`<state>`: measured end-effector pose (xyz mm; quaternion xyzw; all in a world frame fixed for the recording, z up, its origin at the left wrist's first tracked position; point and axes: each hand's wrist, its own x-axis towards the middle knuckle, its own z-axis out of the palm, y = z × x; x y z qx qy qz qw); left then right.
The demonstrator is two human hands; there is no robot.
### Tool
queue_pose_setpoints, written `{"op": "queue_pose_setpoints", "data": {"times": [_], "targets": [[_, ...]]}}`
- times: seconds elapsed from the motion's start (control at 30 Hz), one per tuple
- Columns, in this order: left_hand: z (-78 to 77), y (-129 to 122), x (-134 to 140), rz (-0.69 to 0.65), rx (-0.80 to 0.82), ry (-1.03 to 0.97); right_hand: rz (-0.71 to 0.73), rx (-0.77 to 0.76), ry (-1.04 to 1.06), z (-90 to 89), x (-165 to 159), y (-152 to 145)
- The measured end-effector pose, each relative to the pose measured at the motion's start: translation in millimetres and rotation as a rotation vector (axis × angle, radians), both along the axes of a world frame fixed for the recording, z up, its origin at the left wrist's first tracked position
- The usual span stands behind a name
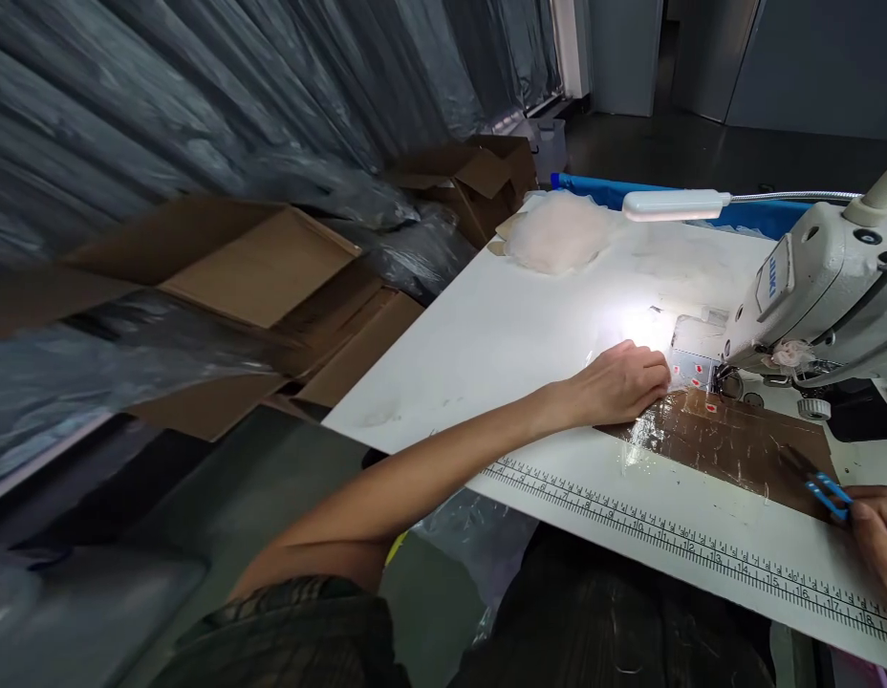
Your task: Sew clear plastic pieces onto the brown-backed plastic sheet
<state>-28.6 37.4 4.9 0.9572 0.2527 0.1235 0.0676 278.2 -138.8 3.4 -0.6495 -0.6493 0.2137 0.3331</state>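
Observation:
My left hand (625,382) rests on the table just left of the needle area of a white sewing machine (802,277). Its fingers are curled and pinched together; whatever is between them is hidden. By its fingertips lies a greyish piece with small red marks (691,370), reaching to the presser foot (717,377). A brown, shiny taped sheet (737,444) covers the tabletop in front of the machine. At the right edge, my right hand (877,530) is closed round blue-handled thread snips (829,494), their dark blades pointing left over the sheet. Part of this hand is cut off.
A pale, fluffy pile (558,232) sits at the table's back left. A white lamp (677,204) lights the work area from above. A printed ruler (673,535) runs along the front edge. Open cardboard boxes (264,268) and plastic sheeting stand left of the table.

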Motion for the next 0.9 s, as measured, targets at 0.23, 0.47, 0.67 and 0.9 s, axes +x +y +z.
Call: {"op": "queue_pose_setpoints", "data": {"times": [0.23, 0.47, 0.67, 0.9], "targets": [[-16.5, -13.7, -1.3, 0.012, 0.031, -0.143, 0.141, -0.560, 0.817, 31.6, -72.9, 9.4], [-25.7, -14.7, -3.6, 0.012, 0.110, -0.197, 0.109, -0.488, 0.514, 19.2, -77.6, 21.3], [-28.3, -14.6, -5.2, 0.010, 0.090, -0.208, 0.073, 0.116, -0.483, 6.5, -80.3, 59.1], [-26.3, -15.5, -4.1, 0.045, 0.122, -0.188, 0.127, 0.255, -0.912, 0.4, -96.0, 73.2]]}}
